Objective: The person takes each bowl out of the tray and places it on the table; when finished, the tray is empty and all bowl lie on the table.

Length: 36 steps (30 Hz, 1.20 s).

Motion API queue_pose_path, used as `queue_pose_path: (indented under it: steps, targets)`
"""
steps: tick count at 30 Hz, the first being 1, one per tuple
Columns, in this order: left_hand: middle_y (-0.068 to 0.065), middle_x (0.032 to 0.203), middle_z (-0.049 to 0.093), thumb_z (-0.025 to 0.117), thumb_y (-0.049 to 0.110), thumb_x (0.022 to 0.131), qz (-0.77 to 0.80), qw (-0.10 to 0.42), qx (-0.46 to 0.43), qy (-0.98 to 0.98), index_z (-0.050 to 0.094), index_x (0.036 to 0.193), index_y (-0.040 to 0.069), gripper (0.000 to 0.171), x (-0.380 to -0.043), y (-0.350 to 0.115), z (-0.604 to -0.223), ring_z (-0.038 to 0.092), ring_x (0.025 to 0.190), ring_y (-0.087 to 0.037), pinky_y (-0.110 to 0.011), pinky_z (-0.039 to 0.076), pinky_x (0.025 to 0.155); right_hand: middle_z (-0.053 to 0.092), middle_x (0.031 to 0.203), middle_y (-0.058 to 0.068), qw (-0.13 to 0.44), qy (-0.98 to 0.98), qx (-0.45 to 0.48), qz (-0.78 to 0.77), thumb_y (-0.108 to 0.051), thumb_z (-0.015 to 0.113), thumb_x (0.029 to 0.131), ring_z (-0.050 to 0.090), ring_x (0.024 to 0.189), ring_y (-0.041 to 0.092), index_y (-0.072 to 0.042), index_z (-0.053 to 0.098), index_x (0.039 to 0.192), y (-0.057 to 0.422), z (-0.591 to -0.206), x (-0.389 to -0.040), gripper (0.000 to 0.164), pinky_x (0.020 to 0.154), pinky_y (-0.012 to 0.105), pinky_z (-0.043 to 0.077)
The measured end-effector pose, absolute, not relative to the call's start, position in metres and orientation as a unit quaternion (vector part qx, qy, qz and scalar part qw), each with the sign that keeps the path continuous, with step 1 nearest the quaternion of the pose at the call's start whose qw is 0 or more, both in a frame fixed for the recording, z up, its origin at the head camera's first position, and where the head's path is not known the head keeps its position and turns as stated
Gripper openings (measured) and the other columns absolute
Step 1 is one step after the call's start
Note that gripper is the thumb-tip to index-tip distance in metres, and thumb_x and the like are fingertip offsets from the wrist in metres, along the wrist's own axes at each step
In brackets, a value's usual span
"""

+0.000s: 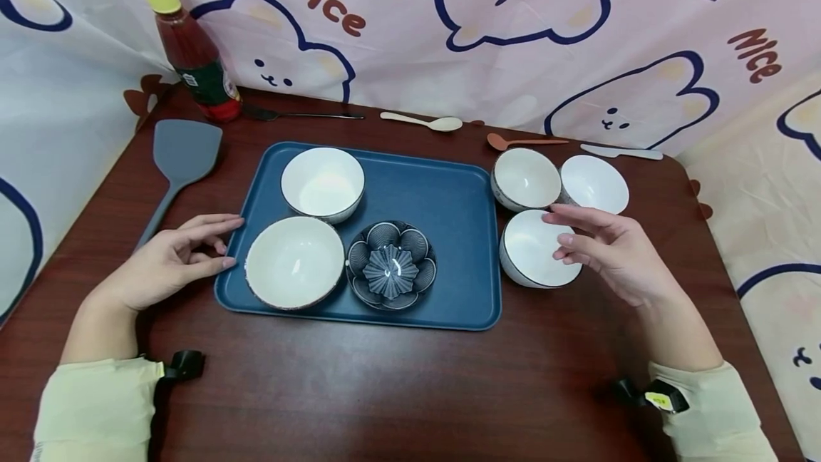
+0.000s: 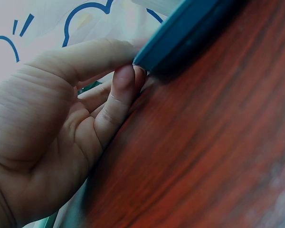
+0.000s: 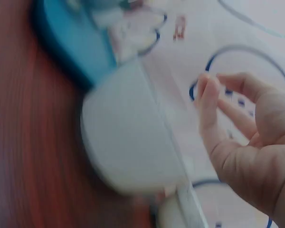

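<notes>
My left hand (image 1: 169, 260) is at the left edge of the blue tray (image 1: 423, 198), thumb and fingertips on its rim; in the left wrist view, they pinch that rim (image 2: 154, 50). On the tray stand a white bowl (image 1: 323, 181), a wider cream bowl (image 1: 295, 262) and a dark petal-patterned bowl (image 1: 392, 265). Off the tray's right side, my right hand (image 1: 606, 248) hovers over a white bowl (image 1: 529, 252), fingers loosely bent and holding nothing. The right wrist view shows this bowl (image 3: 130, 133) blurred, with a gap between it and the hand.
Behind that bowl are a cream bowl (image 1: 526, 178) and another white bowl (image 1: 594, 184). Along the back lie a dark fork (image 1: 308, 115), a cream spoon (image 1: 420, 121), a brown spoon (image 1: 522, 141) and a white knife (image 1: 621, 152). A sauce bottle (image 1: 199, 63) and grey spatula (image 1: 186, 152) are left.
</notes>
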<state>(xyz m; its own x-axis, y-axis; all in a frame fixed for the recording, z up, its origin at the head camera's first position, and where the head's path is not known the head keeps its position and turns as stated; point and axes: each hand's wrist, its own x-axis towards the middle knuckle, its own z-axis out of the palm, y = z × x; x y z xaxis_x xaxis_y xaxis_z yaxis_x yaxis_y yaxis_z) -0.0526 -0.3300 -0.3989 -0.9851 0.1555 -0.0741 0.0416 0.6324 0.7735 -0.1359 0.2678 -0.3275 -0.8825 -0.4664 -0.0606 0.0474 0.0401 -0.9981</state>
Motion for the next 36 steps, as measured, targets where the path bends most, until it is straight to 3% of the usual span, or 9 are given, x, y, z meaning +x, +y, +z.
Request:
queue_pose_path:
  steps: [9,15,24,36]
  targets:
    - [0.006,0.113,0.053,0.072,0.016,0.093,0.428,0.073,0.054,0.899,0.055,0.143,0.021,0.053,-0.054,-0.33,-0.397,0.054,0.088,-0.007,-0.02,0.046,0.066,0.069,0.124,0.005,0.223,0.74,-0.146,-0.617,0.001,0.067,0.092,0.075,0.081,0.019,0.004,0.053,0.139,0.217,-0.321,-0.139,0.049,0.076,0.032,0.06]
    - [0.005,0.111,0.054,0.072,0.019,0.093,0.426,0.077,0.049,0.9,0.055,0.143,0.023,0.053,-0.056,-0.329,-0.396,0.055,0.087,-0.009,-0.02,0.047,0.067,0.069,0.125,-0.001,0.24,0.76,-0.171,-0.58,-0.005,0.068,0.094,0.076,0.085,0.022,0.003,0.053,0.14,0.196,-0.321,-0.144,0.049,0.08,0.034,0.059]
    - [0.007,0.114,0.053,0.072,0.018,0.093,0.423,0.071,0.053,0.902,0.056,0.142,0.022,0.052,-0.056,-0.33,-0.397,0.056,0.086,-0.009,-0.021,0.047,0.065,0.056,0.141,0.022,0.273,0.742,-0.159,-0.592,-0.014,0.067,0.096,0.076,0.086,0.021,-0.005,0.054,0.142,0.153,-0.322,-0.133,0.049,0.08,0.034,0.059]
    - [0.007,0.123,0.05,0.071,0.011,0.092,0.443,0.064,0.088,0.89,0.054,0.144,0.013,0.055,-0.052,-0.334,-0.402,0.054,0.088,-0.006,-0.019,0.047,0.064,0.06,0.137,0.016,0.3,0.75,-0.162,-0.567,-0.015,0.062,0.099,0.073,0.078,0.025,-0.005,0.053,0.143,0.121,-0.34,-0.134,0.046,0.076,0.033,0.06]
